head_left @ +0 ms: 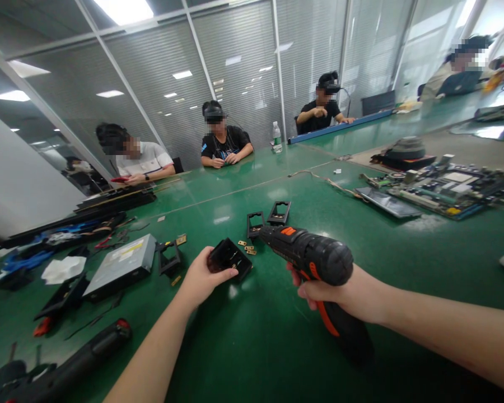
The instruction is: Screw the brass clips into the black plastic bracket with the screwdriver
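My left hand (208, 277) is closed around a small black plastic box (227, 258), tilted with its open side toward me. Small metal pieces show inside it. In my right hand (338, 294) is a black and orange cordless drill (308, 252), gripped by its handle and pointing left and away from me. The drill's tip is near a black rectangular frame (255, 218), though I cannot tell whether they touch. A second black frame (279, 211) lies just behind. Several small brass plates (247, 247) rest on the table between the box and the drill.
On the green table (269, 347), a silver disc drive (124, 263) and a black frame piece (169, 258) lie left. A black tool handle (79, 355) is at front left. Circuit boards (449, 184) and a flat screen (386, 201) lie right. Several people sit across, near a water bottle (276, 138).
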`<state>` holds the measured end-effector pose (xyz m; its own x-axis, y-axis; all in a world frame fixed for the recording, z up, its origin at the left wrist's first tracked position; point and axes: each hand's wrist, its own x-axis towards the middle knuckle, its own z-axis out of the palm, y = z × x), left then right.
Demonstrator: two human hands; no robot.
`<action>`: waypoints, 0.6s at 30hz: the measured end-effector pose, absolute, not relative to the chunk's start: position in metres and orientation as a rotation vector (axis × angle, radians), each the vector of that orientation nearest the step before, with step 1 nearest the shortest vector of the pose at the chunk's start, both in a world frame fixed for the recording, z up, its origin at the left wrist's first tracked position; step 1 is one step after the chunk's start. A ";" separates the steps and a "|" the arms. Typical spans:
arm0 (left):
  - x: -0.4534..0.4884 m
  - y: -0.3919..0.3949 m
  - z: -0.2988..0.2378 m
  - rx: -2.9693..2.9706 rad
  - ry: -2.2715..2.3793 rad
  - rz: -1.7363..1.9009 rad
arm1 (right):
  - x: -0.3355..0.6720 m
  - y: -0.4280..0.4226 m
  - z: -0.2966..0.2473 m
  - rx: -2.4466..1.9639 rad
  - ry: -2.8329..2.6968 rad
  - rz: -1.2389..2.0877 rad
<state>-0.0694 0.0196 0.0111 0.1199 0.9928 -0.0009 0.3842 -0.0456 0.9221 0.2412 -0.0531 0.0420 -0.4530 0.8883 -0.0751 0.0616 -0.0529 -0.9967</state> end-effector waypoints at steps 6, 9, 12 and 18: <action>-0.072 0.014 0.028 1.525 1.428 0.805 | 0.242 -0.052 0.043 -1.040 -1.562 1.571; -0.077 0.014 0.029 1.535 1.388 0.739 | 0.241 -0.051 0.044 -1.050 -1.560 1.570; -0.081 0.015 0.031 1.609 1.364 0.621 | 0.241 -0.050 0.044 -1.044 -1.560 1.569; -0.098 0.001 0.104 1.992 1.852 0.485 | 0.242 -0.052 0.044 -1.041 -1.553 1.590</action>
<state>-0.0976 0.0009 0.1040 0.0738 0.9973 -0.0037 0.8677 -0.0624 0.4932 0.2420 -0.0521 0.0439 -0.4540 0.8869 -0.0858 0.0647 -0.0633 -0.9959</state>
